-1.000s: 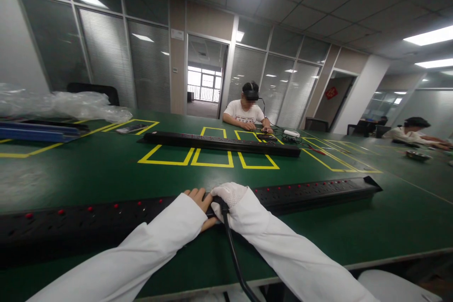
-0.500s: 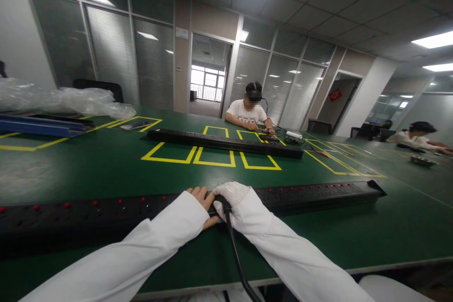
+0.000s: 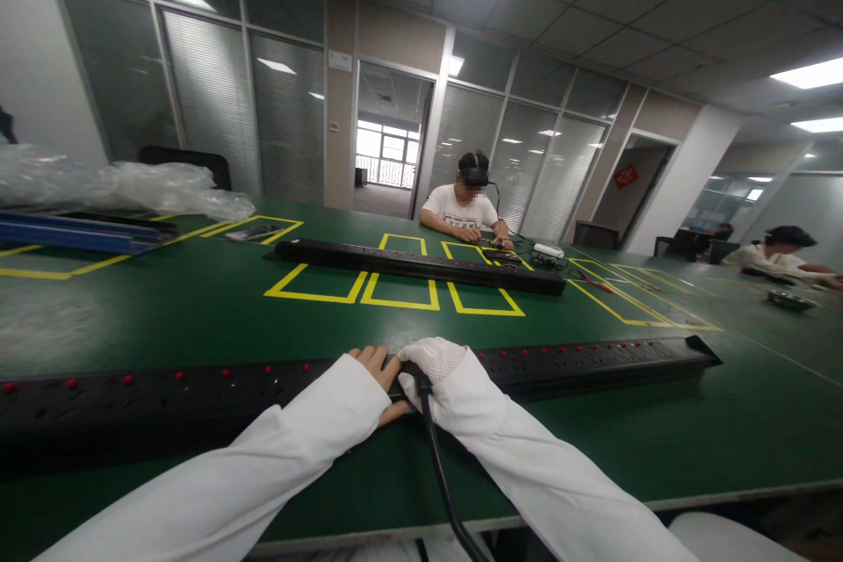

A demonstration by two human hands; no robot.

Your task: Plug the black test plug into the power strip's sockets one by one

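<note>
A long black power strip [image 3: 580,358] with a row of red buttons lies across the green table in front of me. My left hand [image 3: 380,376], bare, clasps the strip near its middle, fingers over the top and thumb on the near side. Right beside it, my right hand [image 3: 431,369] in a white dotted glove is closed around a black plug [image 3: 421,383] at the strip. From the plug a thick black cable [image 3: 440,479] drops toward me over the table's edge. My hands hide the plug's front end and whatever it meets.
A second black power strip [image 3: 421,268] lies farther back among yellow tape outlines [image 3: 399,306]. Blue metal profiles [image 3: 79,233] and clear plastic wrap [image 3: 132,184] sit at left. A co-worker [image 3: 461,202] handles parts opposite, near a white box [image 3: 548,253]; another person [image 3: 781,250] works at far right.
The view has shifted very slightly. Both hands keep the same place and hold, and the strip, plug and cable stay put.
</note>
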